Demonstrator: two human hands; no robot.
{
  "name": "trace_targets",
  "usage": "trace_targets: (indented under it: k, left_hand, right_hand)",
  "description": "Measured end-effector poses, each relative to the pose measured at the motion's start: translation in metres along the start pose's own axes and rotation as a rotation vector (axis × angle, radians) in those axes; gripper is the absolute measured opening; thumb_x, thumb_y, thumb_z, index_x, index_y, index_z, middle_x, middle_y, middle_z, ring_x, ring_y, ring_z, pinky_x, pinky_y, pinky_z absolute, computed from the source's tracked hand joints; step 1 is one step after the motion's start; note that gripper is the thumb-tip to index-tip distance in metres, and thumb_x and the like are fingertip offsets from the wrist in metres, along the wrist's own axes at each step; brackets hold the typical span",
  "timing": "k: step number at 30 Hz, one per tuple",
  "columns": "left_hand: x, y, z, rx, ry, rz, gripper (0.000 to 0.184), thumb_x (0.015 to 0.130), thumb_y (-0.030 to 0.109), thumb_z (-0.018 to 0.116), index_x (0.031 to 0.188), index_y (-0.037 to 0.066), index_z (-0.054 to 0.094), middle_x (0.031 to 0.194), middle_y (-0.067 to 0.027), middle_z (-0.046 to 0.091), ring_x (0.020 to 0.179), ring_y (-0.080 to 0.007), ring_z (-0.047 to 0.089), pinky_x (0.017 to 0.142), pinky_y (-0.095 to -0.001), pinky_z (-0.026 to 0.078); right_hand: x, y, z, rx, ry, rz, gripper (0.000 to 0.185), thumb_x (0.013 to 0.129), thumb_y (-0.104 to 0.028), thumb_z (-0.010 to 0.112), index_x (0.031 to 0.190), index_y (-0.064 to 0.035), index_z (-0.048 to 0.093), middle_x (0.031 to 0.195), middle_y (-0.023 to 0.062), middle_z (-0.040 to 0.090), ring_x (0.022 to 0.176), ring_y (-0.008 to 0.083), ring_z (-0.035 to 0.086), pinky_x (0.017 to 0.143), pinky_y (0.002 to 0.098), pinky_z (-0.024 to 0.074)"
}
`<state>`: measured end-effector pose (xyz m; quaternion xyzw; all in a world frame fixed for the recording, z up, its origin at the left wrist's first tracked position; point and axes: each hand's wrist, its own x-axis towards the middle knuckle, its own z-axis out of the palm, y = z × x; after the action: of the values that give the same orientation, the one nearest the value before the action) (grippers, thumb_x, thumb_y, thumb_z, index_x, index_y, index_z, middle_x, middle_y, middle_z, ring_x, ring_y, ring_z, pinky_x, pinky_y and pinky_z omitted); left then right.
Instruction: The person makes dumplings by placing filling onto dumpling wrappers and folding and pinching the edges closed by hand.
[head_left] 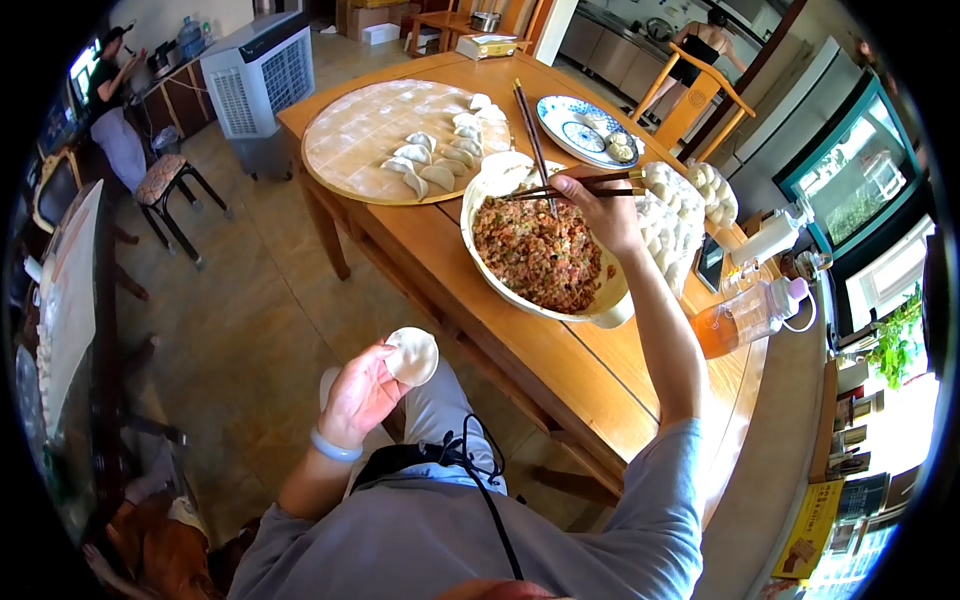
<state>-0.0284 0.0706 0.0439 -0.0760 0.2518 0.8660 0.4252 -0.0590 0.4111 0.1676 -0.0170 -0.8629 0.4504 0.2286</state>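
A round dough wrapper [412, 357] is held flat by my left hand [362, 392], in front of my lap and off the table's edge. My right hand [601, 210] grips a pair of dark chopsticks [590, 191] whose tips reach over the filling. The chopped meat and vegetable filling [538, 250] lies in a large cream bowl [608, 305]. Another pair of chopsticks [528, 125] stands slanted in the same bowl. Folded dumplings [437, 177] sit in rows on the floured round board [350, 135] behind and left of the bowl.
A blue-patterned plate [557, 115], bagged dough pieces [668, 215], a phone [709, 262] and a bottle of orange drink [745, 318] share the wooden table [520, 355]. An air cooler [262, 85] and a stool [165, 185] stand at left. Two people are in the background.
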Motion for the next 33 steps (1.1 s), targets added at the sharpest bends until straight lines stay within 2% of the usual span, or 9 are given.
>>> trace_targets:
  k: [3,6,10,16,18,21,24,28,33]
  left_hand:
    - [0.000,-0.001,-0.009,-0.029,-0.020,0.015,0.033,0.087,0.011,0.041,0.115,-0.005,0.045,0.116,-0.0193,0.054,0.107,-0.0263,0.054,0.093,-0.0377,0.044]
    - [-0.001,0.000,-0.007,0.004,0.011,0.028,0.033,0.087,0.012,0.041,0.115,-0.005,0.045,0.115,-0.0192,0.054,0.106,-0.0261,0.055,0.093,-0.0376,0.045]
    - [0.000,0.000,-0.009,-0.011,-0.007,0.024,0.033,0.087,0.011,0.042,0.116,-0.005,0.045,0.115,-0.0192,0.055,0.106,-0.0260,0.055,0.092,-0.0375,0.045]
    - [0.001,0.000,-0.005,-0.031,-0.031,0.013,0.032,0.087,0.011,0.043,0.114,-0.005,0.046,0.113,-0.0193,0.055,0.105,-0.0258,0.055,0.092,-0.0376,0.045]
    - [0.001,0.000,-0.005,-0.033,-0.033,0.013,0.031,0.087,0.011,0.043,0.113,-0.005,0.047,0.113,-0.0192,0.056,0.105,-0.0257,0.056,0.092,-0.0375,0.046]
    - [0.000,0.002,-0.005,-0.017,-0.040,-0.015,0.025,0.088,0.010,0.042,0.111,0.001,0.049,0.112,-0.0136,0.056,0.106,-0.0241,0.054,0.092,-0.0369,0.044]
    - [0.001,0.001,-0.003,-0.011,-0.014,0.016,0.030,0.086,0.010,0.044,0.111,-0.004,0.048,0.112,-0.0184,0.056,0.104,-0.0255,0.056,0.091,-0.0371,0.046]
    - [0.003,0.002,0.001,0.000,-0.044,0.020,0.031,0.086,0.009,0.043,0.113,-0.004,0.047,0.114,-0.0181,0.055,0.106,-0.0253,0.055,0.092,-0.0374,0.045]
    - [0.011,0.010,0.014,0.011,-0.070,0.073,0.032,0.086,0.008,0.041,0.116,-0.004,0.044,0.116,-0.0181,0.054,0.108,-0.0258,0.053,0.094,-0.0379,0.044]
  right_hand:
    - [-0.009,-0.014,0.004,0.248,-0.039,0.042,0.028,0.080,-0.023,0.066,0.091,0.0027,0.064,0.079,0.0089,0.065,0.072,0.0133,0.061,0.064,0.0260,0.0512]
    - [-0.014,-0.020,-0.005,0.269,-0.107,0.118,0.026,0.081,-0.020,0.065,0.090,0.0046,0.063,0.083,0.0114,0.065,0.078,0.0161,0.063,0.069,0.0276,0.0541]
    - [-0.018,-0.031,-0.017,0.321,-0.015,0.026,0.026,0.082,-0.018,0.064,0.090,0.0059,0.063,0.083,0.0135,0.065,0.078,0.0178,0.064,0.070,0.0288,0.0555]
    - [-0.037,-0.030,-0.011,0.061,-0.212,-0.037,0.028,0.085,-0.020,0.060,0.099,0.0041,0.062,0.095,0.0133,0.064,0.086,0.0187,0.062,0.078,0.0293,0.0515]
    - [-0.042,-0.031,-0.016,0.250,-0.184,-0.006,0.022,0.083,-0.018,0.062,0.094,0.0009,0.065,0.090,0.0089,0.065,0.080,0.0161,0.062,0.073,0.0290,0.0514]
    - [-0.045,-0.038,-0.024,0.324,-0.078,0.075,0.022,0.085,-0.015,0.059,0.095,0.0045,0.061,0.087,0.0127,0.064,0.082,0.0193,0.063,0.071,0.0302,0.0551]
    - [-0.053,-0.039,-0.022,0.320,-0.043,0.142,0.024,0.085,-0.016,0.060,0.094,0.0050,0.061,0.086,0.0130,0.064,0.079,0.0194,0.064,0.069,0.0299,0.0556]
    - [-0.059,-0.029,-0.007,0.354,-0.003,0.186,0.026,0.086,-0.020,0.058,0.093,0.0053,0.059,0.091,0.0164,0.063,0.081,0.0244,0.064,0.070,0.0331,0.0559]
    - [-0.057,-0.017,0.002,0.440,0.124,0.259,0.029,0.087,-0.023,0.058,0.093,0.0052,0.059,0.089,0.0145,0.063,0.080,0.0219,0.064,0.070,0.0301,0.0554]
